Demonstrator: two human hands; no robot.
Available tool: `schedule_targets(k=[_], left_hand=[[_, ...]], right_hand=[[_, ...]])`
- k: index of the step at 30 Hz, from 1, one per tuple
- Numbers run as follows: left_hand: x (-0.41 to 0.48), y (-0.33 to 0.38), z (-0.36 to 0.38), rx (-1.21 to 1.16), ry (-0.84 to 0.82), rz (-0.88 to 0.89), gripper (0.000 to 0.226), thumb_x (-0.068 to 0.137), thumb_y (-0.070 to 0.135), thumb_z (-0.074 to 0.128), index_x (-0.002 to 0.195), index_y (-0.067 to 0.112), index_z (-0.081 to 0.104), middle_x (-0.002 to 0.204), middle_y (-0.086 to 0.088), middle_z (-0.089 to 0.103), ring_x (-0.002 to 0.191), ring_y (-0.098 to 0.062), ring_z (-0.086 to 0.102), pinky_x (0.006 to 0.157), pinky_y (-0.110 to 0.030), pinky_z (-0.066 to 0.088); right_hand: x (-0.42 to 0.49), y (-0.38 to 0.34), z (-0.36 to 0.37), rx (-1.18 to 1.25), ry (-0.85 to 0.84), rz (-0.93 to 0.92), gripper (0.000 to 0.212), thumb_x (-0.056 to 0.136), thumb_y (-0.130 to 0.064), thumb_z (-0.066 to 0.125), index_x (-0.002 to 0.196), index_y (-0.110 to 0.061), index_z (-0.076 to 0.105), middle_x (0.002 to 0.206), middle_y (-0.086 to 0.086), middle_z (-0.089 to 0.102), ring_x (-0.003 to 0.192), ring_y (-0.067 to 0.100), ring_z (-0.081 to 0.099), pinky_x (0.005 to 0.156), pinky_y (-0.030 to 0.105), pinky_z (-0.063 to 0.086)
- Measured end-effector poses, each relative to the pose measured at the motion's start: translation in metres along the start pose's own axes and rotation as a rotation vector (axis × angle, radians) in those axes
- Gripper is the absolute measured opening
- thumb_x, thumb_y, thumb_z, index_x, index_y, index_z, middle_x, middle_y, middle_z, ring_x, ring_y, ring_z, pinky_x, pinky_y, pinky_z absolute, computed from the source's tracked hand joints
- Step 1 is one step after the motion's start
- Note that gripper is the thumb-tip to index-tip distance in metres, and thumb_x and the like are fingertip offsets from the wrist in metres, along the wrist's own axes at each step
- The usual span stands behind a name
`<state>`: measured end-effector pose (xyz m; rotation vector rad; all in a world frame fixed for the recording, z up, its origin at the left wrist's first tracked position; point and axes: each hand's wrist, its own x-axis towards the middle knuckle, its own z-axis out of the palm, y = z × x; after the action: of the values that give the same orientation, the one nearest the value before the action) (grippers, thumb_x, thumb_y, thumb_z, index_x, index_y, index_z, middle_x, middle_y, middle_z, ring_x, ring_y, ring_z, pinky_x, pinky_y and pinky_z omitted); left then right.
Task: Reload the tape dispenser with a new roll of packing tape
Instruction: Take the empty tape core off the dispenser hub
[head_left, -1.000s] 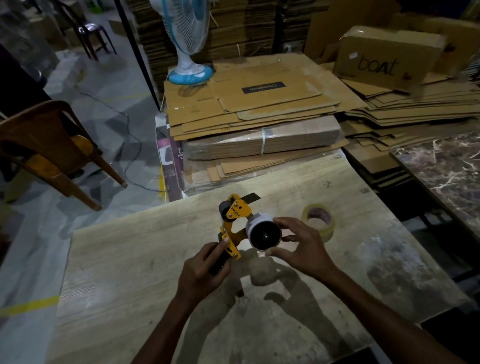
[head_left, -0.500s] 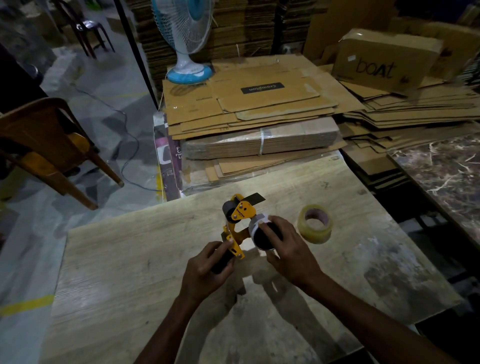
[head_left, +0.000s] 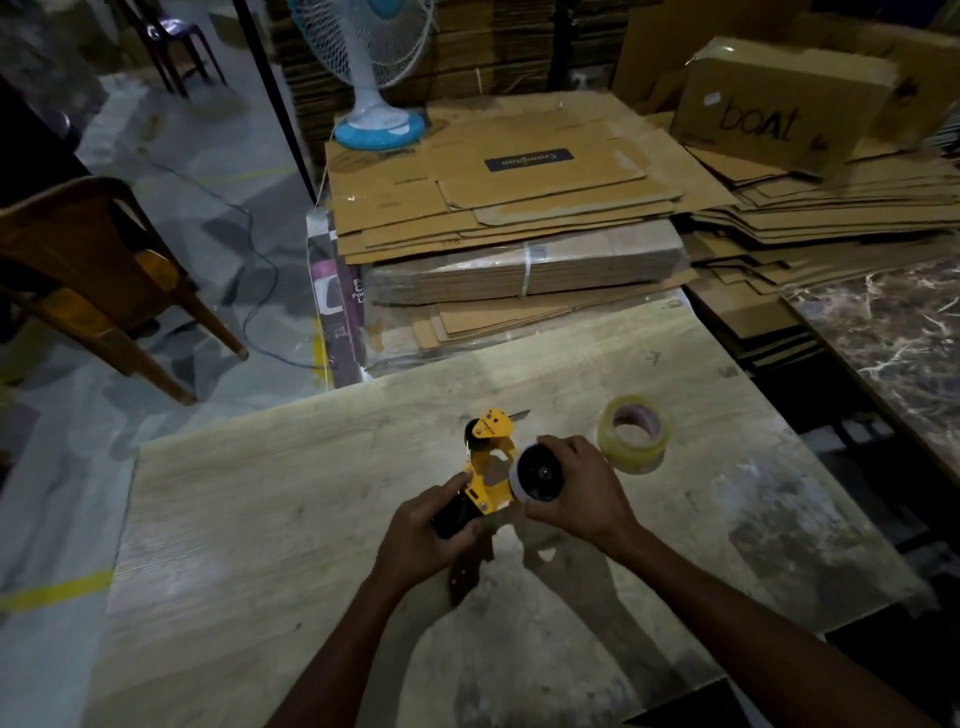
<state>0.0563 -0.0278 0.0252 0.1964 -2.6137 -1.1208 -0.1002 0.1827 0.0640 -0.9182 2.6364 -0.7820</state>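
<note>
Your left hand (head_left: 421, 540) had its grip wrapped round the black handle of the yellow tape dispenser (head_left: 491, 467), holding it near the middle of the pale wooden counter (head_left: 260, 519), with the toothed head pointing to the far side. Your right hand (head_left: 582, 493) sat just to the right, its grip curled over the white-rimmed spool (head_left: 537, 473) on the dispenser's right flank, fingers over the top and thumb beneath, the black hub facing you. The new roll of clear packing tape (head_left: 634, 434) lay flat on the counter, just right of your right hand and a little farther off, with neither hand touching it. Beyond the counter's far edge rose a stack of flattened cardboard (head_left: 519, 208), with a blue-based fan (head_left: 374, 119) standing on its far left corner and a brown box (head_left: 779, 104) at the far right. A brown chair (head_left: 93, 270) stood on the floor to the left.
</note>
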Motion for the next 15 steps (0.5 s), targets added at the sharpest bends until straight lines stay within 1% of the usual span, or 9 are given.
schedule_targets(k=[3,7,9,11,13,15], left_hand=[[-0.004,-0.011,0.016,0.018,-0.044,-0.063,0.076,0.081,0.042,0.078,0.150,0.040,0.045,0.118,0.002,0.073,0.090,-0.012,0.071,0.070,-0.036,0.059],[-0.009,-0.016,0.033,0.047,-0.042,-0.119,0.078,0.080,0.044,0.073,0.150,0.044,0.039,0.117,-0.001,0.074,0.088,-0.017,0.073,0.072,-0.038,0.061],[-0.010,-0.017,0.037,0.079,-0.047,-0.129,0.076,0.080,0.046,0.071,0.149,0.041,0.041,0.118,-0.002,0.074,0.090,-0.018,0.072,0.072,-0.037,0.061],[-0.010,-0.017,0.040,0.135,-0.068,-0.129,0.073,0.081,0.049,0.067,0.149,0.035,0.045,0.119,-0.002,0.073,0.091,-0.020,0.071,0.073,-0.035,0.060],[-0.007,-0.017,0.041,0.210,-0.095,-0.141,0.074,0.082,0.052,0.063,0.150,0.029,0.047,0.117,-0.001,0.072,0.091,-0.020,0.070,0.071,-0.032,0.058],[-0.004,-0.019,0.041,0.303,-0.118,-0.112,0.072,0.083,0.055,0.060,0.148,0.026,0.049,0.113,-0.002,0.068,0.091,-0.020,0.065,0.068,-0.029,0.052]], right_hand=[[0.002,0.008,0.010,-0.018,-0.088,0.061,0.097,0.053,-0.058,0.074,0.139,-0.020,0.053,0.118,0.010,0.058,0.106,0.029,0.059,0.079,0.033,0.050],[0.002,0.016,0.022,-0.042,-0.135,0.071,0.094,0.052,-0.058,0.072,0.137,-0.022,0.054,0.121,0.008,0.059,0.108,0.026,0.058,0.080,0.031,0.050],[0.003,0.017,0.025,-0.055,-0.141,0.056,0.089,0.054,-0.061,0.070,0.134,-0.025,0.055,0.117,0.006,0.060,0.106,0.025,0.059,0.079,0.031,0.052],[0.005,0.018,0.025,-0.042,-0.150,0.022,0.084,0.057,-0.063,0.067,0.131,-0.024,0.057,0.114,0.007,0.060,0.102,0.025,0.060,0.077,0.033,0.053],[0.009,0.020,0.023,-0.036,-0.173,-0.004,0.083,0.060,-0.060,0.071,0.132,-0.022,0.056,0.114,0.007,0.059,0.101,0.026,0.060,0.077,0.035,0.054],[0.011,0.021,0.021,-0.036,-0.185,-0.017,0.084,0.062,-0.056,0.077,0.135,-0.023,0.053,0.117,0.006,0.057,0.103,0.025,0.059,0.079,0.035,0.054]])
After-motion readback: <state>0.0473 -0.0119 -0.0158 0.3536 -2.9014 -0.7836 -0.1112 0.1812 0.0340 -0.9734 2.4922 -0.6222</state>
